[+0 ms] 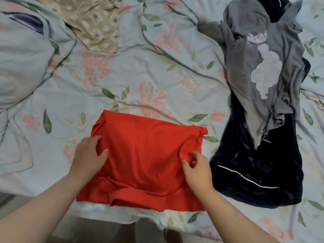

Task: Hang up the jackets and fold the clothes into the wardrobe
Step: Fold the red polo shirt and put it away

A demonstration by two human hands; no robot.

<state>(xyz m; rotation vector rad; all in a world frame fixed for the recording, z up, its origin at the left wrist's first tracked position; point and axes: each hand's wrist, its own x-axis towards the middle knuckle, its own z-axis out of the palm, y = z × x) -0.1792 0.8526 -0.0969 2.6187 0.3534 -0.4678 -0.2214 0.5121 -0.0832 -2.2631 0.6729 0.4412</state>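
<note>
**Red garment, part-folded, on the bed**

Held the red garment (143,160) flat on the floral bedspread (140,76), close to the bed's near edge. Had it folded into a rough rectangle, with a rolled fold along the near side. Pinched its left edge with the left hand (89,155), thumb on top and fingers curled into the cloth. Pinched a bunched ridge near its right edge with the right hand (198,170), thumb and curled fingers closed narrowly on the fabric. Saw a dark navy garment (254,172) with white piping spread loosely to the right, just apart from the red one. Saw a crumpled grey garment (259,55) with a pale print lying partly over the navy one's far end. Noted a beige diamond-patterned cloth (91,20) at the far left, well apart.
</note>
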